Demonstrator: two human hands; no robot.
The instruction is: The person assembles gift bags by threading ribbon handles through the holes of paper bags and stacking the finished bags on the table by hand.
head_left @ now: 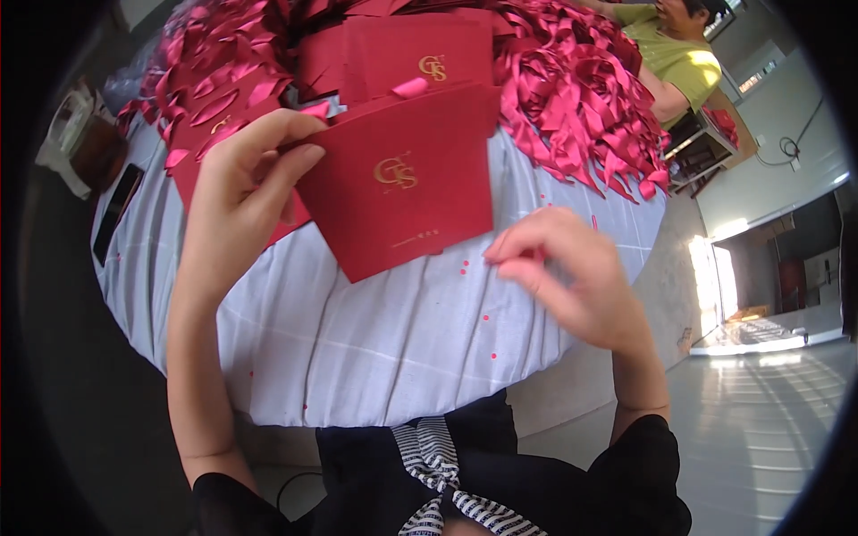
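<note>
Head view: A dark red paper gift bag [402, 183] is held flat and tilted above the bench [429, 357], toward the far side. Its smooth, matte panel is tapered toward the bottom and marked with a gold monogram and a line of small print. The upper left corner is clamped between thumb and fingers by the left-hand grip [237, 183]. The right-hand grip [572, 272] is positioned just beside the lower right corner; thumb and index finger are bent close to each other, but whether they meet cannot be told.

The bench is covered by a pale blue-grey cloth [295, 313], creased in long folds, curved at the near edge and dotted with small red specks [494, 355]. Further red bags [375, 54] are stacked behind. Glossy, looped satin ribbons [572, 80] are heaped at the far right. A thin, dark rectangular slab [116, 214] is placed at the left edge. A yellow-green shirt [679, 67] is worn by a co-worker at the far right.
</note>
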